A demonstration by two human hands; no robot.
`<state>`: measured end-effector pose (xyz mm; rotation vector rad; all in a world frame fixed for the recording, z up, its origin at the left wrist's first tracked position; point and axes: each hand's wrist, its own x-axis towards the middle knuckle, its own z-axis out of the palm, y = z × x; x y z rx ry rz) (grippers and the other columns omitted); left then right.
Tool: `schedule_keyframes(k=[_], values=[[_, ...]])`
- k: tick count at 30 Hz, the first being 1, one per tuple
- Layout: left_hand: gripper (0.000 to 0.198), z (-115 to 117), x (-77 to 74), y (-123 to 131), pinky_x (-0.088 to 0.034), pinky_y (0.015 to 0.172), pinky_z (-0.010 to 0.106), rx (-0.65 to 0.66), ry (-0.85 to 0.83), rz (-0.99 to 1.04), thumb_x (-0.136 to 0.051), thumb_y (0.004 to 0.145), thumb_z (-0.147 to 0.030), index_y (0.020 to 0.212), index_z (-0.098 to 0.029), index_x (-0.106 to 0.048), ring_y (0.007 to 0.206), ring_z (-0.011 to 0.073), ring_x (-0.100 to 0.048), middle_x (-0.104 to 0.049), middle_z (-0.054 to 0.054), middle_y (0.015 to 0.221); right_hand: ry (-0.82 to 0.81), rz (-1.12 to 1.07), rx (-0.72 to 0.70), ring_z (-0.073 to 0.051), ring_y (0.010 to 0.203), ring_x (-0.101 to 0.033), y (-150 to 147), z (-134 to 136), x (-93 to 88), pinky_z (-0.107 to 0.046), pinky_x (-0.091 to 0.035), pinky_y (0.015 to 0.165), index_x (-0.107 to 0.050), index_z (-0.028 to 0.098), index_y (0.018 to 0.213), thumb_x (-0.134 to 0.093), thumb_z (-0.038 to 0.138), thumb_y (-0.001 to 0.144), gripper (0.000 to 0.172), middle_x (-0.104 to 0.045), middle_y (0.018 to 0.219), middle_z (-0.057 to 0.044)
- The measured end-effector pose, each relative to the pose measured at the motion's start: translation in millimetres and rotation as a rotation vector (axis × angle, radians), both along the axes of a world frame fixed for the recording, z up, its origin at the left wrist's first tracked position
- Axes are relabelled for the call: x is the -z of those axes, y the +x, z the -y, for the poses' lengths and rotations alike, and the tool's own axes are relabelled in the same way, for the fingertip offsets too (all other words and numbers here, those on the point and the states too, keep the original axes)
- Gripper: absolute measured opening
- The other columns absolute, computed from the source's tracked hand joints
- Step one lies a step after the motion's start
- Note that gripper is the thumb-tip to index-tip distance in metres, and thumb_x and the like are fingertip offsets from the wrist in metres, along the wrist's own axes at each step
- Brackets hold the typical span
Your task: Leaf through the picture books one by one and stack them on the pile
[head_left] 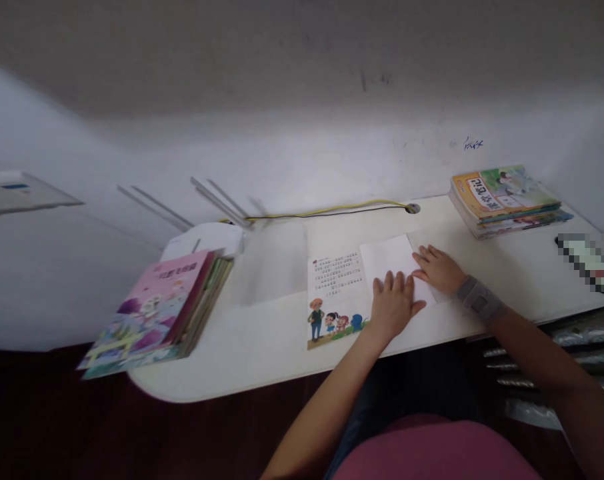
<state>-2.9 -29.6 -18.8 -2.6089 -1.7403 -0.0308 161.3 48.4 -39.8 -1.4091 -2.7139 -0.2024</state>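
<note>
A page with printed text and cartoon figures lies on the white desk. Over its right part rests a blank white sheet. My left hand is laid flat on the lower part of this sheet, fingers spread. At the sheet's right edge is my right hand, its fingers stretched out and the thumb touching the paper; a grey band circles that wrist. Left of the printed page, a greyish, see-through-looking rectangle lies on the desk; its material is unclear.
A stack of books with a pink cover overhangs the desk's left end, before a white router with antennas. More books are piled at the back right. A yellow cable runs to a desk hole. A pixelated object lies far right.
</note>
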Motion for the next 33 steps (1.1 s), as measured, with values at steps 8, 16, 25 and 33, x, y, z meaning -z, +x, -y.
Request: schedule_keyframes(k=[8, 16, 25, 33], values=[[0.059, -74, -15.2, -6, -0.023, 0.106, 0.055, 0.075, -0.173, -0.029, -0.024, 0.094, -0.051, 0.141, -0.017, -0.033, 0.138, 0.0327, -0.022, -0.027, 0.015, 0.151, 0.107, -0.073, 0.043, -0.032, 0.126, -0.042, 2, 3, 18.0, -0.044, -0.034, 0.101, -0.049, 0.012, 0.133, -0.036, 0.033, 0.095, 0.045, -0.047, 0.138, -0.017], [0.069, -76, -6.0, -16, -0.022, 0.105, 0.058, 0.116, -0.194, -0.014, -0.027, 0.089, -0.061, 0.143, -0.017, -0.029, 0.137, 0.0353, -0.023, -0.026, 0.017, 0.151, 0.079, -0.111, 0.056, -0.032, 0.128, -0.039, 1, 3, 18.3, -0.045, -0.032, 0.102, -0.048, 0.011, 0.133, -0.036, 0.034, 0.095, 0.046, -0.046, 0.139, -0.017], [0.067, -84, 1.0, -16, -0.02, 0.106, 0.058, 0.144, -0.167, 0.018, -0.028, 0.09, -0.058, 0.144, -0.018, -0.026, 0.139, 0.0332, -0.021, -0.024, 0.015, 0.152, 0.052, -0.114, 0.062, -0.032, 0.13, -0.038, 2, 2, 17.9, -0.044, -0.03, 0.104, -0.04, 0.012, 0.139, -0.033, 0.037, 0.096, 0.051, -0.044, 0.141, -0.017], [0.071, -73, -0.8, -22, -0.021, 0.109, 0.052, 0.093, -0.047, 0.065, -0.027, 0.09, -0.058, 0.145, -0.013, -0.023, 0.139, 0.0307, -0.021, -0.024, 0.015, 0.152, 0.053, -0.142, 0.05, -0.03, 0.129, -0.039, 5, 0, 19.9, -0.043, -0.031, 0.103, -0.048, 0.01, 0.133, -0.034, 0.038, 0.095, 0.049, -0.046, 0.139, -0.017]])
